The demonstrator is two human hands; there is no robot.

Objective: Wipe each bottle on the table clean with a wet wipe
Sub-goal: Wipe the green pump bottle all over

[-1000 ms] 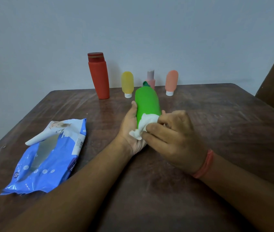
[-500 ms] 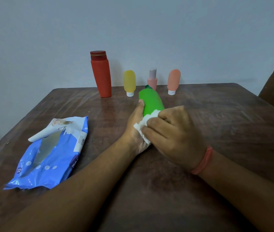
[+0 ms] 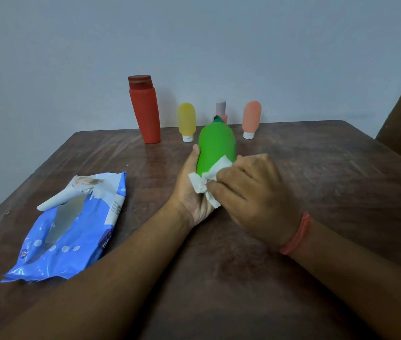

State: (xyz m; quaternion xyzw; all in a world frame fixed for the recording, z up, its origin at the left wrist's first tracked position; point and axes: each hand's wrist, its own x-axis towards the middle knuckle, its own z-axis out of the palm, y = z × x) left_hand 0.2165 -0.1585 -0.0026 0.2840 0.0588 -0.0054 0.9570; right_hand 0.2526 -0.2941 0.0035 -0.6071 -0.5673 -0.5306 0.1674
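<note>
On table [image 3: 292, 168], green bottle [image 3: 216, 148], wipe [image 3: 206, 180], hands

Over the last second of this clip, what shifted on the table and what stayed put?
The left hand still grips the green bottle and has tipped it a little from side to side. The right hand keeps the wet wipe pinched against the bottle's lower end, rubbing with small strokes. Nothing was let go. The red bottle, yellow bottle, orange bottle and wipe pack stayed where they were.
</note>
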